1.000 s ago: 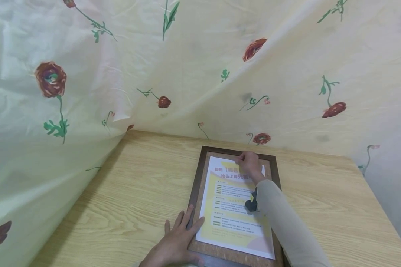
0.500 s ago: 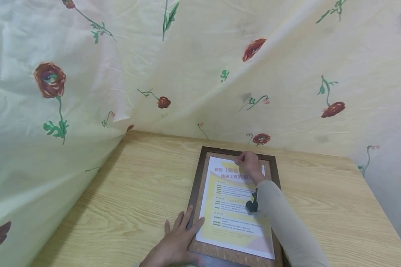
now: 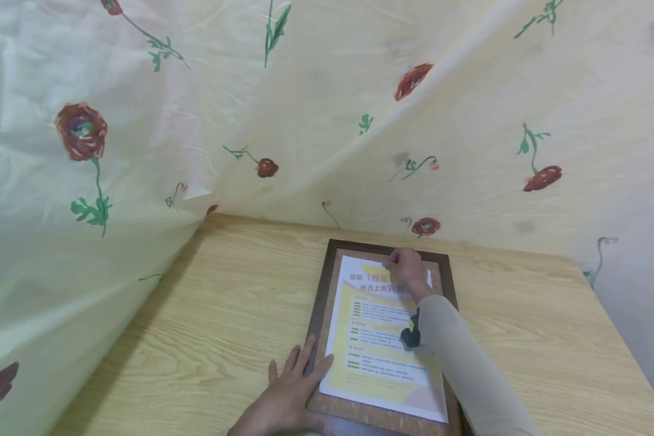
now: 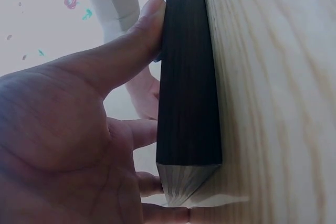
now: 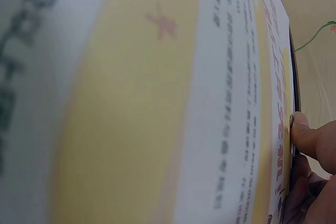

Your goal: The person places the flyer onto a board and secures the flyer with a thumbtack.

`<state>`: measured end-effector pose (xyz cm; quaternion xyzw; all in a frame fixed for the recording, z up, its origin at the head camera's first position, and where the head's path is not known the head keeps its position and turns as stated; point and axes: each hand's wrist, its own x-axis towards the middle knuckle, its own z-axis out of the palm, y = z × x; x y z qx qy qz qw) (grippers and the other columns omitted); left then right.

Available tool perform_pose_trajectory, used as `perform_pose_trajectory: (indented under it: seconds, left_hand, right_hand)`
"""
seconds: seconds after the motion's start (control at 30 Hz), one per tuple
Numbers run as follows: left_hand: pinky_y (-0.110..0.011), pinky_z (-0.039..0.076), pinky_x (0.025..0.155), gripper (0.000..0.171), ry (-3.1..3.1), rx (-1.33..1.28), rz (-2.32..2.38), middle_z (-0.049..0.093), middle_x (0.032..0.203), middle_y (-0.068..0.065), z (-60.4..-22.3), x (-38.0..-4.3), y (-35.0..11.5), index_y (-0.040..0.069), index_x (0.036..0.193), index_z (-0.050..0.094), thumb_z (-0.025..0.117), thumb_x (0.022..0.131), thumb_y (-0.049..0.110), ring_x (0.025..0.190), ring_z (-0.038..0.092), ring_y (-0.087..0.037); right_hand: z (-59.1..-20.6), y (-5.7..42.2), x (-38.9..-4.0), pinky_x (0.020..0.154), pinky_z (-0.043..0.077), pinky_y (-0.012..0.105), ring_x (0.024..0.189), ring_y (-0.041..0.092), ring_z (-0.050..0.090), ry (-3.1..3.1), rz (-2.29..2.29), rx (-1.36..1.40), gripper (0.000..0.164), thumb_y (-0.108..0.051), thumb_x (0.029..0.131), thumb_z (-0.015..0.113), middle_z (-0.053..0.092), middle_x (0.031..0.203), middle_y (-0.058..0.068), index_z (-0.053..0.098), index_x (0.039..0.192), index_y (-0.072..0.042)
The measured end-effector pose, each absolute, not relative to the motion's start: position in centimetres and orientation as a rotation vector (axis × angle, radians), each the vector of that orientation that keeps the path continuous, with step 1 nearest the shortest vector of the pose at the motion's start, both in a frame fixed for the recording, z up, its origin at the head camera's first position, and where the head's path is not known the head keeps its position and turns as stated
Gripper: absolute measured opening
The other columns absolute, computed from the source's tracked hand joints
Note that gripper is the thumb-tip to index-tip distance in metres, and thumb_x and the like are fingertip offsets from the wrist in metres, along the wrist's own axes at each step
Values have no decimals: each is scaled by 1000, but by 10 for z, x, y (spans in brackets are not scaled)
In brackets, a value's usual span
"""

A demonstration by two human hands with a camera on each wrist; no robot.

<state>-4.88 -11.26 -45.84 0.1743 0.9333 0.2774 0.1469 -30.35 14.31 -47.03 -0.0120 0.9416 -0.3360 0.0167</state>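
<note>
A cork board (image 3: pixel 354 407) in a dark brown wooden frame lies on the table. On it is a printed poster (image 3: pixel 381 363) in white and yellow. My left hand (image 3: pixel 283 396) rests at the frame's lower left corner, fingers spread. Its thumb lies against the frame's side (image 4: pixel 189 77) in the left wrist view. At the poster's top edge my right hand (image 3: pixel 407 269) pinches a small pin-like thing (image 5: pixel 292 120) between thumb and fingers, against the paper. The fingers hide most of it, so its exact kind is unclear.
The wood-grain table (image 3: pixel 240 290) extends to both sides of the frame. A pale curtain (image 3: pixel 283 121) printed with red flowers hangs behind and along the left. A black-and-yellow patch (image 3: pixel 411 333) shows by the right sleeve (image 3: pixel 463 357).
Barely anything differs: both hands keep their places on the board, and the right fingers shift very slightly at the poster's top edge.
</note>
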Motion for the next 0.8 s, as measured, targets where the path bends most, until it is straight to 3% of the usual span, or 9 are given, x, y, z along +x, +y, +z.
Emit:
perform_pose_trajectory:
  seconds: [0.8]
  left_hand:
    - [-91,6,85,114,2682,501,808,5,162,-25,-460,-49,-113,14,152,40,87,57,56,139,14,-59]
  right_hand:
    - [-469,140,-307,59,43,32,67,21,56,2923,-1014,-14,13,-15,94,66,64,82,9,64,85,-6]
